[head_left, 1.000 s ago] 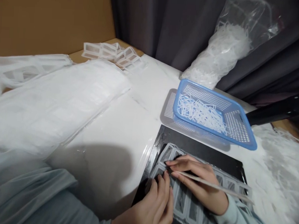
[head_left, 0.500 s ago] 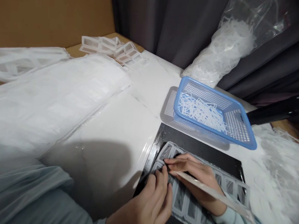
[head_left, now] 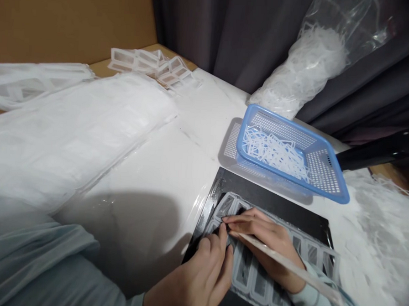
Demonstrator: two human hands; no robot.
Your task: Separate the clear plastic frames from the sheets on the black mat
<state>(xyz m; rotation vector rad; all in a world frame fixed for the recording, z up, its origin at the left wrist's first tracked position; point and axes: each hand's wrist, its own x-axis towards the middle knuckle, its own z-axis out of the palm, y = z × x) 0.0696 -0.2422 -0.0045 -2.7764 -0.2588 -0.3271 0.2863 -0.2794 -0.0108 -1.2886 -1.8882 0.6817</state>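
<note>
A translucent plastic sheet of rectangular frames point(head_left: 260, 282) lies on a black board point(head_left: 281, 190). My right hand point(head_left: 266, 238) rests over the sheet with a long, thin pale strip point(head_left: 288, 262) held in its fingers, its far end running back over the forearm. Bent over the sheet's left edge, my left hand point(head_left: 201, 269) has its fingers closed and its index fingertip close against the right fingertips. Whatever lies between the left fingers is hidden or too small to make out.
Behind the board, a blue basket point(head_left: 292, 185) holds thin white loops. A clear bag of white pieces point(head_left: 304, 71) leans on the dark curtain. White loops pile at right point(head_left: 378, 244). A large wrapped white stack point(head_left: 65, 132) and more framed sheets point(head_left: 154, 66) lie at left.
Both hands stay almost where they were, over the upper left of the sheet. The left fingers have shifted very slightly; the strip remains in the right hand. The view has moved a little.
</note>
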